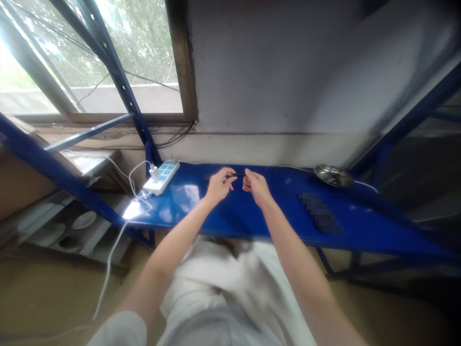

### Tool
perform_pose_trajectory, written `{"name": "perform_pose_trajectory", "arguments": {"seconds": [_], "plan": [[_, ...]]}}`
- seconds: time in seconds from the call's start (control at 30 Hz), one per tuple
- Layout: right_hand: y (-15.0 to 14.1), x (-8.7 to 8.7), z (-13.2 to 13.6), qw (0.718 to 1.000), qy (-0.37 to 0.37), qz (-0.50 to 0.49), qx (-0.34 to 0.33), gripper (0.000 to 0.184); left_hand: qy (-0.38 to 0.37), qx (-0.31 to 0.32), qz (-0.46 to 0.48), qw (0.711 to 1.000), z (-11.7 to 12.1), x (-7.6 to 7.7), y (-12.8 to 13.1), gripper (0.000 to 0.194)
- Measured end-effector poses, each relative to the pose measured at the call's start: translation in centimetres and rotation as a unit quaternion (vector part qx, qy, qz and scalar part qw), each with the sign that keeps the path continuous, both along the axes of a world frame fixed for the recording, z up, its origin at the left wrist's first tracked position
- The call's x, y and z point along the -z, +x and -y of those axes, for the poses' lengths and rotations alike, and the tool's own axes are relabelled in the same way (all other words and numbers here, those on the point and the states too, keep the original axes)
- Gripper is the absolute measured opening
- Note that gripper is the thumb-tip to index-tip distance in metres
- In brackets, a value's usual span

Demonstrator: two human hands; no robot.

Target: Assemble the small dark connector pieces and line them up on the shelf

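Out over the blue table [230, 218], a thin black pen-like stick [238, 175] is held level between my two hands. My left hand [219, 186] pinches its left end with thumb and fingers. The fingers of my right hand [256, 186] are curled round its other end, which they hide. Too little of the stick shows to tell its exact kind.
A white power strip [166, 174] with a plug [154, 173] and white cables lies at the table's left end. To the right are a shiny metal bowl [333, 176] and a dark blurred-out object [320, 213]. Blue metal posts [124, 89] rise at both sides.
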State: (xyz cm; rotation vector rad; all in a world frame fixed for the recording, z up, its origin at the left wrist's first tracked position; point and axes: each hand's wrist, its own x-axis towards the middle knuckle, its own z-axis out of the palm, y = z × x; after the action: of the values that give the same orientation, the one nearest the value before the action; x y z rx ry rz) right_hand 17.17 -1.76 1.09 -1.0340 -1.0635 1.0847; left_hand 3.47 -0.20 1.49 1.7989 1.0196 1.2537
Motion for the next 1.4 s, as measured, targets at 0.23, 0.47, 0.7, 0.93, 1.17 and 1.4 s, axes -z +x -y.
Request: {"name": "perform_pose_trajectory", "arguments": {"seconds": [0.23, 0.47, 0.7, 0.93, 1.17, 1.4], "plan": [[-0.3, 0.2, 0.0, 1.000, 0.011, 0.005, 0.024, 0.045, 0.026, -0.002, -0.013, 1.000, -0.5, 0.8, 0.0, 0.007], [-0.4, 1.0, -0.1, 0.997, 0.033, 0.043, 0.053, 0.044, 0.042, 0.025, -0.038, 0.998, -0.5, 1.0, 0.1, 0.025], [-0.1, 1.0, 0.5, 0.980, 0.090, 0.156, 0.080, 0.044, -0.081, 0.048, 0.031, 0.995, -0.6, 0.4, 0.6, 0.042], [0.5, 1.0, 0.7, 0.962, 0.107, 0.235, 0.089, 0.045, -0.230, 0.085, 0.077, 0.966, -0.9, -0.8, 0.6, 0.042], [1.7, 1.7, -0.1, 0.964, 0.104, 0.245, 0.012, 0.034, -0.235, 0.096, 0.062, 0.965, -1.8, -1.0, -0.5, 0.028], [1.4, 1.8, -0.4, 0.993, -0.014, 0.118, 0.002, 0.052, -0.119, 0.076, 0.055, 0.988, -1.5, -0.6, -0.6, 0.016]]}}
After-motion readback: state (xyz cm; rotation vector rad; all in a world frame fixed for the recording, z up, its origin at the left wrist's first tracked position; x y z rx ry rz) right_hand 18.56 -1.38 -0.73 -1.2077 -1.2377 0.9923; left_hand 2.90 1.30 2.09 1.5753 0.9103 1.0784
